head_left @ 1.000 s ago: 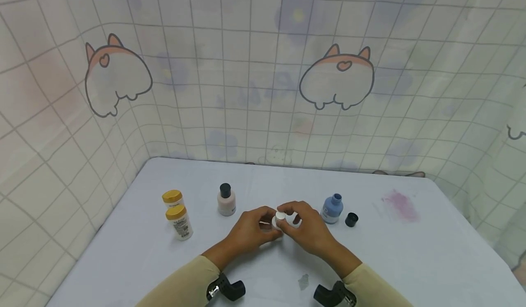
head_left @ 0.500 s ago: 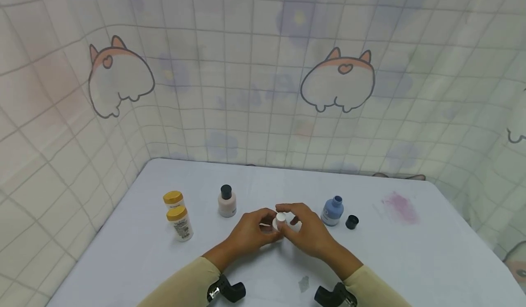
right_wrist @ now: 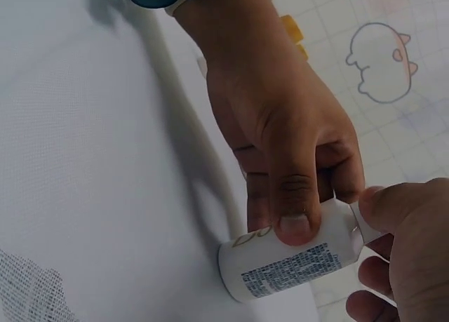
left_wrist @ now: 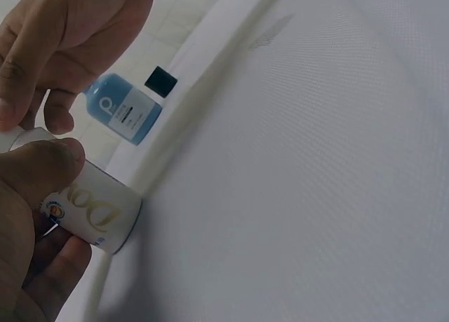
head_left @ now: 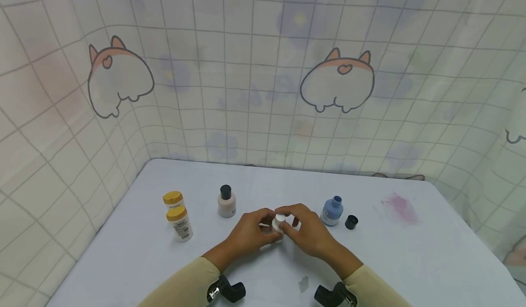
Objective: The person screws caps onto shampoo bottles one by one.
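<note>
My left hand (head_left: 252,228) grips the body of a small white bottle with gold lettering (left_wrist: 105,210), which stands on the table in front of me. At its top, my right hand (head_left: 306,229) pinches the white cap (head_left: 280,217) between thumb and fingers. Dense dark print covers one side of the bottle in the right wrist view. The cap is at the bottle's neck; whether it is loose cannot be seen. Nearest to my right hand is an uncapped blue bottle (head_left: 332,210), with a black cap (head_left: 351,222) lying beside it.
A pale pink bottle with a black cap (head_left: 226,202) stands behind my left hand. Two white bottles with yellow lids (head_left: 180,225) are further left. A pink stain (head_left: 402,205) marks the white table (head_left: 431,252) at right; a patterned curtain (head_left: 263,70) hangs behind.
My right thumb and fingers have shifted slightly around the white cap. The left hand and the bottle stay in place, and the other bottles have not moved.
</note>
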The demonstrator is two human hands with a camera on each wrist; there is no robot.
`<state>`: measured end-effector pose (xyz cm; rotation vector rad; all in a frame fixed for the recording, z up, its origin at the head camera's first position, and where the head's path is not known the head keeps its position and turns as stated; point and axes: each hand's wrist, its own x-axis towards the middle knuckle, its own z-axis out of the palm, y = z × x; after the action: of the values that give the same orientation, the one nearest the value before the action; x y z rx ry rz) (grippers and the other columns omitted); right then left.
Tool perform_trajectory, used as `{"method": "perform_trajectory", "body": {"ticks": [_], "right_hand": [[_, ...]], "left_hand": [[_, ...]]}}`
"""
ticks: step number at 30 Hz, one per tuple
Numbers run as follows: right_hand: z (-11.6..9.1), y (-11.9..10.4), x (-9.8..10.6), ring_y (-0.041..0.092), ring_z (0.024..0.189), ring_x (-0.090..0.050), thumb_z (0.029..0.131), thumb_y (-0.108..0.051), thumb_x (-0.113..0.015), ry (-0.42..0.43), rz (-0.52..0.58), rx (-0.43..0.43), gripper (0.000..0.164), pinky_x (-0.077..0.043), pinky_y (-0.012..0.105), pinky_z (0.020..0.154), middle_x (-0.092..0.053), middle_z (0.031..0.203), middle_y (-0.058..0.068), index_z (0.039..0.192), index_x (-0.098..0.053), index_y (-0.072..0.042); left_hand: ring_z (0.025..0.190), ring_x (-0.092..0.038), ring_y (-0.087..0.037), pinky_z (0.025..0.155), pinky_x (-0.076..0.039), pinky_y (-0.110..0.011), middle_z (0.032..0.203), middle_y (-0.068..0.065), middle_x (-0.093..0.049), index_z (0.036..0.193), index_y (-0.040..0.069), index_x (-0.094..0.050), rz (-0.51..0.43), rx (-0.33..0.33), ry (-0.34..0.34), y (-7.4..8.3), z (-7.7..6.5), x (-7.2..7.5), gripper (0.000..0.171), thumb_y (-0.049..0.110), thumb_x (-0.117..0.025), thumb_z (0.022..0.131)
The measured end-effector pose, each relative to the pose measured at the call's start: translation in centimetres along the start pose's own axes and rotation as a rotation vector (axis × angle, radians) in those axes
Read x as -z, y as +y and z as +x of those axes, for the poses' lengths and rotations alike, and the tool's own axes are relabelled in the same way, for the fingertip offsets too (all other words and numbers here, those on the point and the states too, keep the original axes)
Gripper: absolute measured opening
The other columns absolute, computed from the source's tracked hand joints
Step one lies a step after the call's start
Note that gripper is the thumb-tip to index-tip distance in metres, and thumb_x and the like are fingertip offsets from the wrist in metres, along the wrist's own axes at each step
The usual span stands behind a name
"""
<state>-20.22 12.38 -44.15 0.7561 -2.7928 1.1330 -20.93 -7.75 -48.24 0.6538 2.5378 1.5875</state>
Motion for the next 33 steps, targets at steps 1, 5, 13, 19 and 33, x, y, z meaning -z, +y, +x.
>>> {"method": "perform_trajectory", "body": {"ticks": [1,5,13,19,33], "right_hand": [[0.01,0.01,-0.04,0.009,0.080,-0.051,0.088,-0.041,-0.064,0.006,0.003,-0.011,0.030,-0.047,0.026,0.063,-0.053,0.106,-0.018,0.118,-0.058,-0.038],[0.28,0.00,-0.33,0.014,0.081,-0.052,0.082,-0.047,-0.068,0.046,0.016,-0.044,0.032,-0.046,0.027,0.064,-0.054,0.098,-0.015,0.110,-0.058,-0.034],[0.52,0.13,-0.79,0.013,0.084,-0.052,0.078,-0.049,-0.071,0.079,0.042,-0.068,0.036,-0.046,0.029,0.068,-0.055,0.096,-0.015,0.104,-0.058,-0.027],[0.04,0.24,-0.38,0.007,0.093,-0.054,0.085,-0.047,-0.065,0.024,0.068,0.006,0.043,-0.050,0.030,0.075,-0.052,0.118,-0.023,0.125,-0.053,-0.037],[-0.03,0.12,-0.27,0.011,0.090,-0.054,0.087,-0.044,-0.065,0.019,0.024,-0.044,0.030,-0.048,0.030,0.069,-0.054,0.111,-0.021,0.116,-0.060,-0.042]], "left_hand": [[0.097,-0.060,-0.003,0.082,-0.050,-0.019,0.106,0.013,-0.062,0.109,0.028,-0.060,-0.001,-0.002,0.003,-0.01,0.03,-0.01,0.036,0.033,-0.077,0.078],[0.095,-0.060,-0.003,0.081,-0.050,-0.018,0.103,0.013,-0.062,0.108,0.024,-0.061,0.009,-0.015,0.020,0.04,0.12,-0.06,0.036,0.027,-0.079,0.077],[0.095,-0.061,-0.003,0.081,-0.049,-0.017,0.104,0.012,-0.062,0.109,0.022,-0.061,0.030,-0.023,0.024,0.21,0.09,-0.12,0.036,0.025,-0.078,0.078],[0.096,-0.060,-0.003,0.082,-0.050,-0.019,0.105,0.012,-0.061,0.109,0.024,-0.060,0.048,-0.025,0.018,0.19,-0.07,0.01,0.034,0.031,-0.076,0.080],[0.098,-0.058,-0.002,0.082,-0.049,-0.018,0.107,0.014,-0.060,0.112,0.030,-0.058,0.065,0.010,0.000,0.00,-0.17,0.04,0.038,0.037,-0.076,0.079]]}}
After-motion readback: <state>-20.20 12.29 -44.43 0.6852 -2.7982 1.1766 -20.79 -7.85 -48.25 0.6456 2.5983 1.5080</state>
